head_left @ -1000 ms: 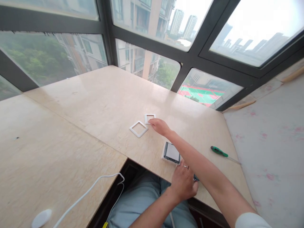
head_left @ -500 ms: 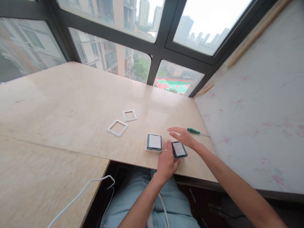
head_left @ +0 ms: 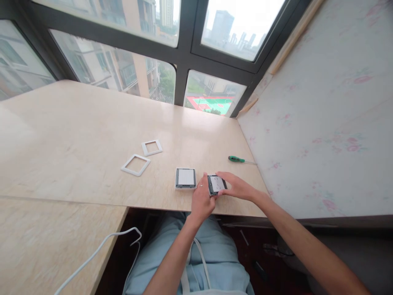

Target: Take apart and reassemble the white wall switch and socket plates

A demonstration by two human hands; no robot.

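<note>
From my end, the beige countertop (head_left: 92, 123) spreads broadly to the upper left; its front edge runs just below my hands, and the papered wall (head_left: 307, 131) bounds the right. At lower centre, both hands grip the socket unit (head_left: 215, 184): my left hand (head_left: 202, 201) has its fingers closed along the left side, and my right hand (head_left: 238, 186) pinches the right side between thumb and fingers. Just left of them, a white box (head_left: 185, 188) carries a dark-rimmed insert (head_left: 186, 177) with a white face. The socket's slotted face points up; its outline is nearly square, the left side leaning slightly leftward at the top. The green-handled screwdriver (head_left: 236, 159), upper right of it, points right, toward the wall.
</note>
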